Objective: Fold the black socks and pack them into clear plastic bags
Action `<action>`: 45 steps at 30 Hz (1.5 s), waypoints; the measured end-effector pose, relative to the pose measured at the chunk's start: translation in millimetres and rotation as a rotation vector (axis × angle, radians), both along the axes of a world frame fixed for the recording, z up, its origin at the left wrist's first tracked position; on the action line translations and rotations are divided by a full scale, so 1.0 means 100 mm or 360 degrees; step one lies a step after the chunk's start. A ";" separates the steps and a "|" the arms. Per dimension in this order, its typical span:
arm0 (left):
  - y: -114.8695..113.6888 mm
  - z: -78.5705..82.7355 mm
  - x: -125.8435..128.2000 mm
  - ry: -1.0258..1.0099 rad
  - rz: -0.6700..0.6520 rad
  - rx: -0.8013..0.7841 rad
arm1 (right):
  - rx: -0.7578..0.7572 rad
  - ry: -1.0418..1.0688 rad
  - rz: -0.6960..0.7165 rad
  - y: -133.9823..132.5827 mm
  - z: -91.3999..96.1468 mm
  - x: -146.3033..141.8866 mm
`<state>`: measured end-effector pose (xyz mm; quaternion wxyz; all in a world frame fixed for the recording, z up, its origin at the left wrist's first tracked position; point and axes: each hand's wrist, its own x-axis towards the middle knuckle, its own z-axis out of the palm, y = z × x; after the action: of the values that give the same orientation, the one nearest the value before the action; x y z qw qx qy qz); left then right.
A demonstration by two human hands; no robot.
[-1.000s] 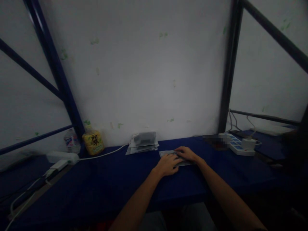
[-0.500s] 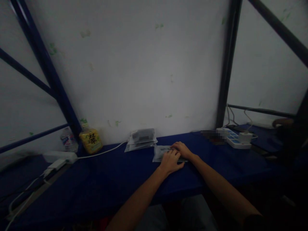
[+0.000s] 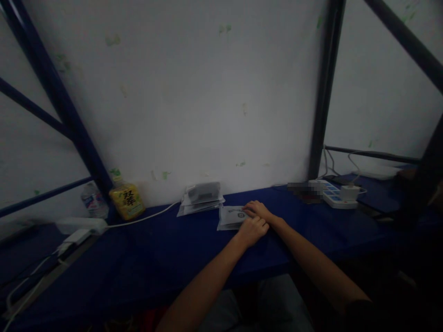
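A flat, frosted plastic bag (image 3: 228, 216) with dark printing lies on the blue table in front of me. Its right end is covered by my hands. My left hand (image 3: 254, 231) is closed, its fingers curled in at the bag's near right side. Just behind it, my right hand (image 3: 260, 212) grips the bag's far right part with bent fingers, and its fingertips reach over the print. The two hands touch or nearly touch. What lies between the fingers is hidden.
A stack of similar bags (image 3: 202, 198) with dark contents rests against the wall. To the left stand a yellow drink bottle (image 3: 127, 200), a clear bottle (image 3: 94, 201) and a white power strip (image 3: 81, 225). A second power strip (image 3: 334, 193) is at the right. Metal posts flank the table.
My left hand has slid right and curled its fingers, uncovering more of the bag's print. The right hand stays at the bag's right end. The view has shifted slightly.
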<state>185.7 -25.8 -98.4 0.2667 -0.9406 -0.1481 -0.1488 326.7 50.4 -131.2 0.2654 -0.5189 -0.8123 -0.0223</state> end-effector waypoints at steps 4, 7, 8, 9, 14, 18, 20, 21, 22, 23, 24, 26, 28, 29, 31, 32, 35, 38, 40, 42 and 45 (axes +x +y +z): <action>0.02 -0.03 0.00 -0.0090 0.0073 -0.0067 | -0.0018 -0.0085 0.0058 -0.01 0.01 0.01; 0.05 -0.05 -0.02 -0.0162 0.0163 -0.0162 | 0.0031 -0.0103 0.0052 -0.02 0.00 0.01; 0.06 -0.05 -0.03 -0.0190 0.0197 -0.0194 | 0.0046 -0.0100 0.0074 -0.02 0.00 0.00; 0.07 -0.04 -0.04 -0.0217 0.0233 -0.0222 | 0.0056 -0.0096 0.0115 -0.02 0.00 0.00; 0.07 0.05 -0.12 -0.0312 0.0410 -0.0385 | 0.0052 0.0053 0.0416 -0.07 0.06 0.06; 0.08 0.16 -0.23 -0.0440 0.0522 -0.0488 | 0.0037 0.0355 0.0520 -0.18 0.23 0.19; 0.11 0.20 -0.30 -0.0571 0.0556 -0.0486 | -0.0025 0.0490 0.0595 -0.24 0.30 0.22; 0.13 0.22 -0.34 -0.0637 0.0569 -0.0475 | -0.0057 0.0533 0.0634 -0.27 0.34 0.22; 0.14 0.24 -0.37 -0.0694 0.0577 -0.0461 | -0.0073 0.0554 0.0660 -0.30 0.36 0.21; 0.16 0.26 -0.40 -0.0740 0.0581 -0.0444 | -0.0065 0.0553 0.0662 -0.32 0.37 0.19; 0.16 0.27 -0.43 -0.0767 0.0573 -0.0425 | -0.0036 0.0537 0.0640 -0.34 0.39 0.16; 0.17 0.29 -0.46 -0.0765 0.0529 -0.0382 | 0.0040 0.0482 0.0557 -0.36 0.40 0.09; 0.17 0.32 -0.48 -0.0721 0.0494 -0.0327 | 0.0090 0.0426 0.0493 -0.38 0.42 0.05; 0.17 0.34 -0.48 -0.0697 0.0492 -0.0297 | 0.0100 0.0405 0.0484 -0.39 0.43 0.04; 0.17 0.38 -0.49 -0.0667 0.0514 -0.0237 | 0.0111 0.0388 0.0493 -0.39 0.46 0.05; 0.17 0.40 -0.50 -0.0661 0.0527 -0.0209 | 0.0123 0.0402 0.0500 -0.39 0.48 0.07; 0.19 0.46 -0.53 -0.0665 0.0554 -0.0147 | 0.0189 0.0508 0.0497 -0.40 0.52 0.13; 0.23 0.50 -0.62 -0.0719 0.0596 -0.0131 | 0.0294 0.0608 0.0408 -0.41 0.55 0.23; 0.27 0.52 -0.70 -0.0788 0.0636 -0.0142 | 0.0374 0.0632 0.0284 -0.40 0.56 0.31; 0.32 0.53 -0.80 -0.0852 0.0679 -0.0157 | 0.0439 0.0633 0.0159 -0.39 0.56 0.40; 0.39 0.54 -0.94 -0.0911 0.0724 -0.0173 | 0.0504 0.0635 0.0034 -0.36 0.53 0.53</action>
<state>91.9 13.6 -44.1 0.1905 -0.8167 -0.4298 -0.3347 379.5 14.8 -77.9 0.4985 -0.4565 -0.7356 -0.0437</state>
